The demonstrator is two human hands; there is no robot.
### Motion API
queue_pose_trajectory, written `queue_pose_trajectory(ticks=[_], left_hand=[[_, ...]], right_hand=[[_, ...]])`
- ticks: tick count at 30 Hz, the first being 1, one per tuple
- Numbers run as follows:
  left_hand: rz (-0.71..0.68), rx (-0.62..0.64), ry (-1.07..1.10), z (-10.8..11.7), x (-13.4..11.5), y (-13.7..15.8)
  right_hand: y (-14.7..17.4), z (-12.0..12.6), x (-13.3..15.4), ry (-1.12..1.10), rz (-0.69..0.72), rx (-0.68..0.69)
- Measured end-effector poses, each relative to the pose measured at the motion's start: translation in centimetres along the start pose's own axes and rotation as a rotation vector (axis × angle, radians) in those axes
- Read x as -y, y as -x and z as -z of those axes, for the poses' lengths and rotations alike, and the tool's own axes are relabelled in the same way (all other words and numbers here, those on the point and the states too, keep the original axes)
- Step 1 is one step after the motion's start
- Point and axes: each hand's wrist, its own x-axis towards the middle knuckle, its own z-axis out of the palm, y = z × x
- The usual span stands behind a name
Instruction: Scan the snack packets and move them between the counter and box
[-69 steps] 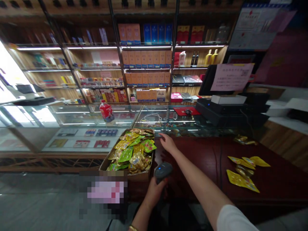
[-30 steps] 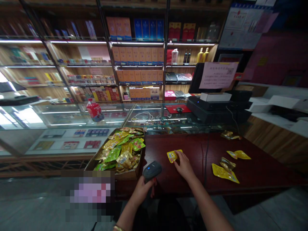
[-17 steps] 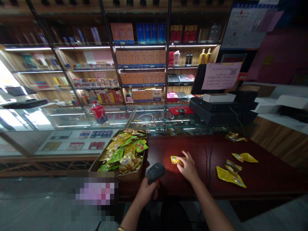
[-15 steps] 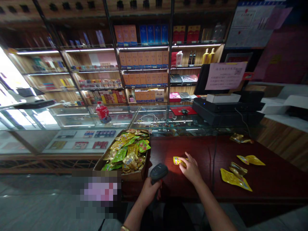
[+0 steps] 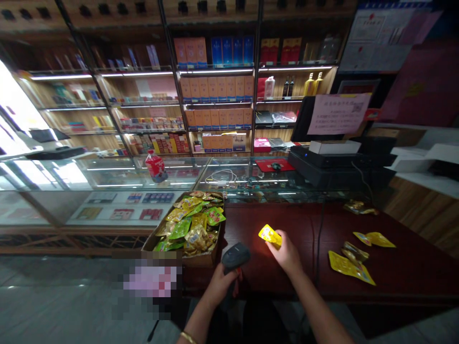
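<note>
My left hand (image 5: 220, 283) is wrapped round the handle of a dark handheld barcode scanner (image 5: 235, 255), whose head faces toward the right hand. In my right hand (image 5: 287, 253) a small yellow snack packet (image 5: 269, 234) is pinched by one end, lit brightly above the dark red tabletop (image 5: 247, 220). Left of the scanner stands a cardboard box (image 5: 206, 260) heaped with green, yellow and gold packets (image 5: 193, 224). Several loose yellow and gold packets (image 5: 351, 267) lie on the tabletop to the right of my right hand.
Beyond the table runs a glass display counter (image 5: 179, 167) with a red-labelled bottle (image 5: 156, 167) and a mouse on a red mat (image 5: 268, 165). A monitor with a pink paper sign (image 5: 337, 113) stands at the right. A black cable (image 5: 320, 239) crosses the tabletop.
My right hand has lifted the yellow packet from the tabletop and tilted it up toward the scanner. The scanner has shifted slightly left in my left hand.
</note>
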Motion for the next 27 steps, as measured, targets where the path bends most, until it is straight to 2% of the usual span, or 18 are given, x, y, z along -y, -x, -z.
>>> queue_pose_trajectory(ticks=[9,13,16,19,25,27], left_hand=[[-0.023,-0.049,0.034,0.1,0.4,-0.1],[-0.002,-0.086,0.009,-0.4,0.7,-0.7],[-0.011,-0.127,0.039,-0.6,1.3,-1.5],[-0.018,-0.137,0.057,-0.6,1.7,-1.9],[-0.004,-0.144,0.055,-0.7,1.3,-1.5],[0.004,-0.165,0.036,-0.7,1.3,-1.4]], right_hand=[[0.1,0.5,0.6,-0.039,-0.110,0.124],[-0.1,0.2,-0.7,-0.213,-0.219,0.191],[-2.0,-0.4,-0.2,-0.362,-0.279,0.152],[-5.7,-1.4,4.1,-0.442,-0.189,0.130],[-14.2,-5.8,19.3,-0.393,0.182,0.191],[-15.4,-7.3,22.6,-0.366,0.285,0.237]])
